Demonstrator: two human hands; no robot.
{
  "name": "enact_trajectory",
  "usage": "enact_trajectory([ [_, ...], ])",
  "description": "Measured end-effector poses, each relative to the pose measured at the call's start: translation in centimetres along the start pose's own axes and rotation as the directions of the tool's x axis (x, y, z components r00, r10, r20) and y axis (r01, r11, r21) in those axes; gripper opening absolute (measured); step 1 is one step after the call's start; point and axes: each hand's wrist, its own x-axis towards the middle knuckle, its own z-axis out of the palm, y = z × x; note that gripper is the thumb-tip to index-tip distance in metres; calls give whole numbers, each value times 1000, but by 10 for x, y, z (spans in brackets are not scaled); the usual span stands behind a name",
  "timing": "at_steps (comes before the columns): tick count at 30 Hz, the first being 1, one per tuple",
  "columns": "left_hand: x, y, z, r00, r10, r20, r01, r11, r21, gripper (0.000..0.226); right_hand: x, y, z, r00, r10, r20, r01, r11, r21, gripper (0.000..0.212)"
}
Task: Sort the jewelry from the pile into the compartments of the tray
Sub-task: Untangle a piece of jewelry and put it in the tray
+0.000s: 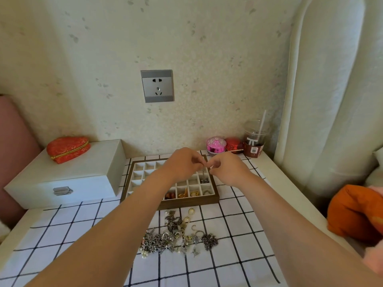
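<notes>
A wood-framed tray [187, 203] with white compartments lies on the checked cloth. Its front row holds red beads, gold pieces and a ring; a silver piece lies in a right-column cell. A pile of jewelry [176, 235], chains, rings, pearls and star charms, lies in front of the tray. Above the tray's right side my left hand [182, 162] and my right hand [226, 167] meet fingertip to fingertip and pinch a thin silver chain [204, 172], which hangs down towards the right-column cell.
A white box [68, 177] with a red heart-shaped pouch [67, 149] on it stands to the left. Pink and red round boxes [216, 145] and a drink cup with a straw [255, 141] stand at the back right. An orange cushion [356, 212] lies right of the table.
</notes>
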Motion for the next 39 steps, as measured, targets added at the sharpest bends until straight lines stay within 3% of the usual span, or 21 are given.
enact_trajectory([
  [5, 5, -4, 12, 999, 29, 26, -30, 999, 39, 8, -1, 3, 3, 1000, 2, 3, -2, 999, -41, 29],
  [10, -9, -18, 12, 999, 38, -39, -36, 998, 46, 19, -9, -2, 2, 998, -57, 21, 60, 984, -169, 32],
  [13, -19, -30, 18, 996, 86, -34, -80, 986, 146, 18, -15, -3, 0, 996, -77, 38, 84, 969, -230, 30],
  [19, -29, -33, 34, 995, 77, 55, -93, 902, 420, 47, -26, -9, 3, 978, -54, 202, 136, 898, -418, 42],
  [24, -36, -33, 32, 994, 99, 41, -107, 932, 346, 45, -29, -6, 4, 975, -33, 218, 95, 955, -280, 48],
  [30, -71, -27, 23, 976, 193, -98, -164, 955, 246, 29, -50, -21, -4, 967, -235, 96, 250, 948, -198, 29],
  [34, -101, -24, 20, 964, 247, -98, -216, 943, 253, 11, -73, -33, -5, 942, -230, 246, 263, 958, -111, 17],
  [39, -130, -23, 25, 966, 257, -25, -244, 938, 245, 13, -94, -40, -3, 863, -125, 490, 208, 971, -119, 12],
])
